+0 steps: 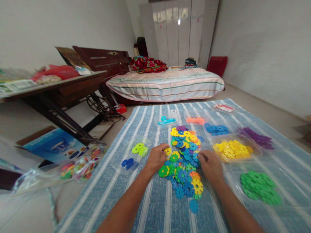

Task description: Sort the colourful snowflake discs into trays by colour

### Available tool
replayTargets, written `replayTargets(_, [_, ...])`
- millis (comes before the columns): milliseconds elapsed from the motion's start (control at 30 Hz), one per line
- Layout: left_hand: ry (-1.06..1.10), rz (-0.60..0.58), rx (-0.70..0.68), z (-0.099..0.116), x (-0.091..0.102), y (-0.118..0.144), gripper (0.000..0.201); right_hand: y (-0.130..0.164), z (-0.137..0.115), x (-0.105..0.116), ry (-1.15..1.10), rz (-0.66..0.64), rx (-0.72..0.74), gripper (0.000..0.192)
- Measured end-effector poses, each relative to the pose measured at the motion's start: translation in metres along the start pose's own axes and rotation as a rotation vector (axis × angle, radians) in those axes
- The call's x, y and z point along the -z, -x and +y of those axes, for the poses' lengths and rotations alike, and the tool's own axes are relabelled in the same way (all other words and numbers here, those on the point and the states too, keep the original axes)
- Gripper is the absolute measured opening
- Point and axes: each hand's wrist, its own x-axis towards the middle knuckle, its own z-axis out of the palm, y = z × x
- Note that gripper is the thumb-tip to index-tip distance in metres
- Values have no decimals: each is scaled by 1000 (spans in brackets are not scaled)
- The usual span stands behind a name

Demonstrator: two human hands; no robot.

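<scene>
Flanking a loose pile of plastic flower discs [185, 166] in the middle of the cloth-covered bench [155, 207], we are holding our left hand [156, 158] at its left edge, by a yellow disc [167, 151], and our right hand [212, 165] at its right edge, next to some blue ones. Our left fingers are curving toward the yellow disc with only a small gap, and our right fingers are curling inward, nearly together; we cannot tell whether either hand is gripping anything. The discs are looking thin, light and fairly stiff, so we are expecting little weight, little risk of breakage, and some sliding where smooth faces are overlapping. Notches are cutting into their rims and may be catching on neighbours, so we are favouring a pinch across the rim, or a flat lift by one edge. To the right, a clear tray [256, 151] is holding more yellow discs, and another tray [293, 194] is holding green ones.
</scene>
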Motion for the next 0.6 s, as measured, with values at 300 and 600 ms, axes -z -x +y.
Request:
replayTargets(300, [-420,-114,-148,30,4,12,17,1,-1,0,-12,15,-1,25])
replayTargets(600, [-628,-219,-127,38,1,16,18,0,2,-1,-1,-2,-1,25])
